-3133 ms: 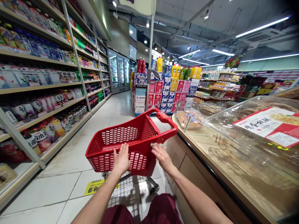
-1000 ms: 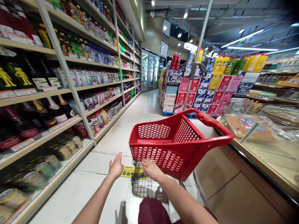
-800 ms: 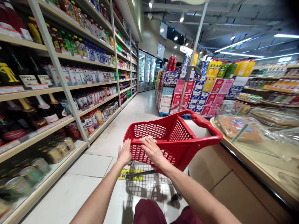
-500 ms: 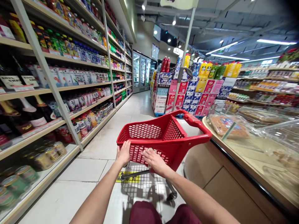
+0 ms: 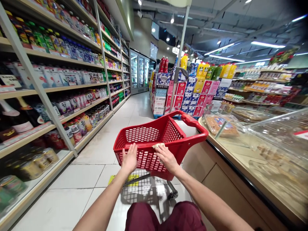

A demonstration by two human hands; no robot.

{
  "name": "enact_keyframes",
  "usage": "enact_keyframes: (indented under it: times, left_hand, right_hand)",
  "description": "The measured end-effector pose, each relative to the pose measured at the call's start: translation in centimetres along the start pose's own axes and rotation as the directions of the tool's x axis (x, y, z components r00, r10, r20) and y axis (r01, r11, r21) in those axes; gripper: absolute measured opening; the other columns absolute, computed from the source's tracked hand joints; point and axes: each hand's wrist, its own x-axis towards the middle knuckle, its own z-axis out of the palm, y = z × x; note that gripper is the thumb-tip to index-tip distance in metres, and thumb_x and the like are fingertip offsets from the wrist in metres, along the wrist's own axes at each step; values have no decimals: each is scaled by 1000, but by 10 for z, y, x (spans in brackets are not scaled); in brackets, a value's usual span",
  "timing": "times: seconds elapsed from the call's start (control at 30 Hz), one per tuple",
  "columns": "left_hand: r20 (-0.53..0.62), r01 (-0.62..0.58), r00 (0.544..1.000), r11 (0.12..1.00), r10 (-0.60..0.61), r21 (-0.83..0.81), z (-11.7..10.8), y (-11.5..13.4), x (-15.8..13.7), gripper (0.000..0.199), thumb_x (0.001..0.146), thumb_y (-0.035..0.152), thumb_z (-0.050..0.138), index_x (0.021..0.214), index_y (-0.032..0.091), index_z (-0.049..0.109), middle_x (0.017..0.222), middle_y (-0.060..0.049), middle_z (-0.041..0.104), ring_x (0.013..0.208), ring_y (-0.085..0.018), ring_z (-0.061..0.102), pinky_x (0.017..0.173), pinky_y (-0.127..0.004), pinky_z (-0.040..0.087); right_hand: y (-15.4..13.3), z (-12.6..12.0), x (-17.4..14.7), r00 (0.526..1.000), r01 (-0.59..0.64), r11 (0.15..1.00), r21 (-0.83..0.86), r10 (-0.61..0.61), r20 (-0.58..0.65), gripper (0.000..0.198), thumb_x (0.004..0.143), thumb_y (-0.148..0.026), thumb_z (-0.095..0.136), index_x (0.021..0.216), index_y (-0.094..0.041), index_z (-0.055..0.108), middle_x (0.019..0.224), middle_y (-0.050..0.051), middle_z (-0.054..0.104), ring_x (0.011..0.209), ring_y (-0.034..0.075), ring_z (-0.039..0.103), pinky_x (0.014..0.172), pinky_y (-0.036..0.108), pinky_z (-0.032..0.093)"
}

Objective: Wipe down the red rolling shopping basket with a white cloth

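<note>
A red plastic shopping cart (image 5: 149, 134) with a perforated basket stands in front of my knees, its handle toward the right. My right hand (image 5: 166, 157) presses a small pale cloth (image 5: 158, 146) against the near top rim of the basket. Much of the cloth is hidden under the fingers. Farther left along the same side, my left hand (image 5: 130, 158) lies near the rim with its fingers stretched and holds nothing. Whether its fingertips touch the plastic I cannot tell for sure.
Shelves of bottled and canned drinks (image 5: 69, 80) line the left side. A wooden counter (image 5: 226, 179) with glass panels and packaged baked goods (image 5: 221, 125) curves close along the cart's right. Behind the cart stand a metal pole (image 5: 180, 54) and stacked drink cartons (image 5: 190, 93).
My right hand has moved up from the basket's side to its rim, and the pale cloth now shows. My left hand has shifted right along the rim. The view has turned slightly right.
</note>
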Motion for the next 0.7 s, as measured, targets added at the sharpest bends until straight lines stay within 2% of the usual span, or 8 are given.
enact_keyframes:
  times: [0.17, 0.23, 0.37, 0.53, 0.6, 0.7]
  left_hand:
    - [23, -29, 999, 1000, 29, 8, 5, 14, -1, 72, 65, 7, 34, 136, 10, 23, 145, -9, 21, 134, -21, 17, 107, -54, 12]
    - [23, -26, 999, 999, 25, 21, 5, 15, -1, 73, 64, 7, 35, 136, 10, 22, 145, -9, 20, 134, -22, 16, 107, -55, 13]
    - [38, 19, 999, 999, -20, 29, 2, 19, 0, 74, 64, 10, 37, 137, 10, 21, 146, -10, 19, 135, -24, 13, 105, -57, 14]
    - [61, 21, 998, 999, -23, 33, -3, 23, -1, 71, 66, 9, 36, 136, 9, 23, 145, -10, 20, 134, -23, 16, 105, -57, 14]
    - [27, 18, 999, 999, -19, 33, -5, 30, -1, 70, 67, 10, 36, 135, 9, 24, 145, -11, 20, 134, -24, 17, 105, -57, 12]
    - [-28, -73, 997, 997, 74, 17, -5, 52, 3, 71, 66, 12, 38, 136, 10, 24, 145, -11, 19, 134, -24, 15, 107, -55, 11]
  right_hand:
    - [10, -2, -40, 992, 67, 997, 44, -72, 105, 23, 89, -18, 43, 80, -19, 64, 112, 4, 63, 121, 16, 43, 97, 37, 43]
    - [16, -11, -39, 997, 49, 998, 41, -51, 49, 24, 89, -16, 41, 83, -20, 64, 112, 5, 62, 122, 16, 42, 98, 38, 41]
    - [32, -33, -25, 994, -98, 995, -22, 97, -56, 25, 89, -13, 40, 90, -18, 64, 118, 7, 58, 124, 19, 38, 102, 47, 35]
    - [28, -35, -55, 991, -58, 998, 25, 54, 125, 29, 89, -15, 40, 77, -21, 66, 104, 4, 66, 111, 16, 53, 91, 35, 47]
    - [26, -41, -52, 997, -57, 998, 39, 54, 63, 27, 89, -16, 40, 83, -21, 66, 106, 4, 65, 115, 17, 49, 93, 36, 45]
    - [28, -58, -12, 983, -148, 989, -6, 147, -113, 28, 88, -13, 39, 102, -20, 62, 119, 6, 57, 125, 19, 37, 101, 43, 36]
